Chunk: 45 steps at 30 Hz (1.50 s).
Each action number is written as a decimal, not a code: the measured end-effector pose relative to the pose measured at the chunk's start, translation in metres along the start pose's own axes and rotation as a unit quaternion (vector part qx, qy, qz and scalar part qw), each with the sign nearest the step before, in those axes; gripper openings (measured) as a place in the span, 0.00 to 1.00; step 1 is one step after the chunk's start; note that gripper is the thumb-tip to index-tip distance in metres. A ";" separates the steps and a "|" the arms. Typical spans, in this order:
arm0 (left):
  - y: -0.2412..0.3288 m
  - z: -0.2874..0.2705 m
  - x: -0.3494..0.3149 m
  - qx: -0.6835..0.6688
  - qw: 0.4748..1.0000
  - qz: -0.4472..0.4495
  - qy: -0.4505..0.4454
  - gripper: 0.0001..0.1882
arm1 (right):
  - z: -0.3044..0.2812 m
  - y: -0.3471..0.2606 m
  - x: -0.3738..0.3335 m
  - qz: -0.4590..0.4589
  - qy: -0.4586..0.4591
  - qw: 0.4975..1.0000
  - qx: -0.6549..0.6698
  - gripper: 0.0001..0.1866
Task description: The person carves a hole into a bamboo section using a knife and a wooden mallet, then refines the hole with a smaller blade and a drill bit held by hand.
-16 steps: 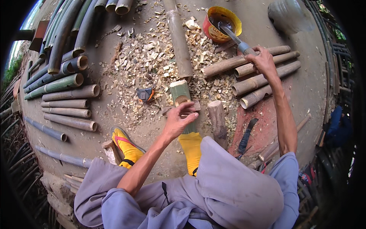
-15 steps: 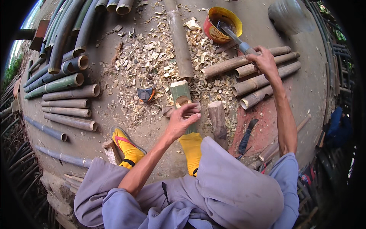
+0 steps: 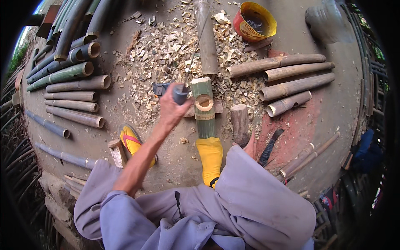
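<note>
My left hand (image 3: 171,106) is closed round the grey handle of a long-bladed knife (image 3: 191,60), whose thin blade points away from me and looks edge-on. Right beside it stands a short piece of green bamboo (image 3: 205,129) with a round pale hole cut in its wall. My right foot, in a yellow sock (image 3: 208,156), presses against the bamboo's near end. Only part of my right hand (image 3: 251,146) shows past my right knee, close to a short wooden log (image 3: 240,125); its grip is hidden.
Wood chips (image 3: 166,54) cover the ground ahead. Bamboo tubes (image 3: 79,83) lie at left, more (image 3: 298,85) at right. A yellow and red bucket (image 3: 255,23) of dark liquid stands far right. A tape measure (image 3: 160,88) and a dark-handled tool (image 3: 270,148) lie on the ground.
The knife has left the bucket and passed from my right hand to my left. My left hand has moved off the bamboo to its left side; my right hand has dropped beside the log.
</note>
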<state>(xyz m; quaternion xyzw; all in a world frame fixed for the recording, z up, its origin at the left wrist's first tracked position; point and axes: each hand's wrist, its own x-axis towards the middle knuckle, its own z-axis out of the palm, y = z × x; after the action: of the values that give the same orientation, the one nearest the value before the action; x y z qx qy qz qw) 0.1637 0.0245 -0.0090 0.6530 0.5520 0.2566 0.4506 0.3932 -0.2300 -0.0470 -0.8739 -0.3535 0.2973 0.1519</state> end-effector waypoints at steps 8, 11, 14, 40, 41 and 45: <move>-0.058 -0.128 -0.021 0.331 0.921 0.105 -0.178 0.16 | -0.043 -0.068 0.000 -0.038 -0.085 0.992 0.085 0.46; -0.069 -0.131 -0.041 0.379 0.893 0.067 -0.232 0.15 | -0.053 -0.097 0.002 -0.067 -0.108 0.986 0.106 0.46; -0.076 -0.129 -0.050 0.397 0.881 0.065 -0.248 0.14 | -0.045 -0.107 0.004 -0.069 -0.126 0.984 0.108 0.46; -0.086 -0.141 -0.035 0.376 0.878 0.042 -0.293 0.12 | -0.038 -0.098 0.028 -0.195 -0.150 0.967 0.060 0.46; -0.088 -0.142 -0.032 0.382 0.870 0.039 -0.309 0.12 | -0.039 -0.097 0.033 -0.218 -0.149 0.963 0.047 0.45; -0.081 -0.143 -0.012 0.399 0.845 0.032 -0.353 0.12 | -0.059 -0.095 0.054 -0.518 -0.153 0.842 0.005 0.46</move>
<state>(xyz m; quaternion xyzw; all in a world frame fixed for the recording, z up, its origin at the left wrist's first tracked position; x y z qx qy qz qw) 0.0017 0.0560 -0.0115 0.8402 0.3894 -0.2199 0.3068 0.4112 -0.1276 0.0221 -0.5062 -0.7719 0.3069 0.2320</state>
